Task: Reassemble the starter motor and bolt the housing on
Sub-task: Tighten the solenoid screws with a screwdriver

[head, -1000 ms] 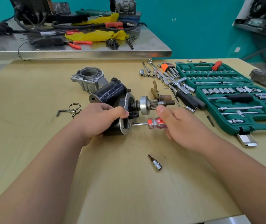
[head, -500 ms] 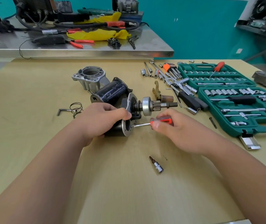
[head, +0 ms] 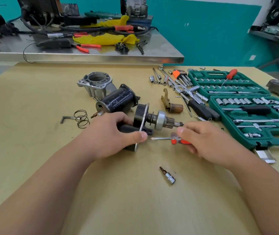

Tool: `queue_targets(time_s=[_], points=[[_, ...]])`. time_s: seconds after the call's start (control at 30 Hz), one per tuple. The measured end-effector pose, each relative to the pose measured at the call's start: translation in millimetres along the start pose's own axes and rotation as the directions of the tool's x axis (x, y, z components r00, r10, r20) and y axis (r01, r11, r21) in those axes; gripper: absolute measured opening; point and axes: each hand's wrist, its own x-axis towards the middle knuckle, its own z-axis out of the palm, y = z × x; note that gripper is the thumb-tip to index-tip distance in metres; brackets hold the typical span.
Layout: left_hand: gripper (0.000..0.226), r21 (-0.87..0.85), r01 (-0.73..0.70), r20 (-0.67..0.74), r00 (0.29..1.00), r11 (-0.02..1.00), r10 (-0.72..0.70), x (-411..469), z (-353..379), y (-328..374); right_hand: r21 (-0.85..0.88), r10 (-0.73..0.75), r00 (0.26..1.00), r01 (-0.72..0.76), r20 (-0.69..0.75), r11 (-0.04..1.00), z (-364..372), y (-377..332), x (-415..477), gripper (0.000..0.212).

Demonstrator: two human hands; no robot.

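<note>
The starter motor assembly [head: 145, 119] is held on the tan worktop [head: 135, 200] by the left hand [head: 108, 138]. The left fingers are wrapped around the dark body behind the flat metal plate, with the thumb pressed against the plate's lower edge. The pinion gear [head: 166, 122] and shaft are seen projecting to the right of the plate, clear of the worktop.

A small screwdriver [head: 171, 139] with a red and clear handle is gripped in the right hand [head: 208, 141]; the right fingers are closed around the handle. The shaft lies nearly level, tip pointing left toward the plate, just short of the left thumb. No contact between tip and plate is visible.

The aluminium housing [head: 96, 83] stands apart at the rear, opening upward. A black cylindrical motor case [head: 118, 102] lies on its side just in front of it, close behind the held assembly. A coil spring [head: 81, 118] and an L-shaped key [head: 65, 118] are noted left of the hands. A brass-coloured fork lever [head: 165, 98] and a copper-coloured sleeve [head: 176, 108] lie right of the pinion gear. A loose bit socket [head: 168, 176] rests near the front, between the forearms. The open green socket set case [head: 254, 107] occupies the right side, with loose tools beside it.
</note>
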Motion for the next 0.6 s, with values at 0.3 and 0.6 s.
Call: queue_targets(time_s=[0.3, 0.6], points=[[0.075, 0.283, -0.307, 0.114, 0.951, 0.909, 0.286, -9.3, -6.5, -9.6, -0.001, 0.033, 0.998, -0.033, 0.046, 0.999, -6.1, 1.9, -3.8, 0.017], [0.067, 0.209, -0.289, 0.118, 0.956, 0.934, 0.269, -15.4, -3.0, -18.8, -0.537, -0.175, 0.97, 0.239, 0.169, 0.809, 11.8, -36.6, -46.7, 0.055]])
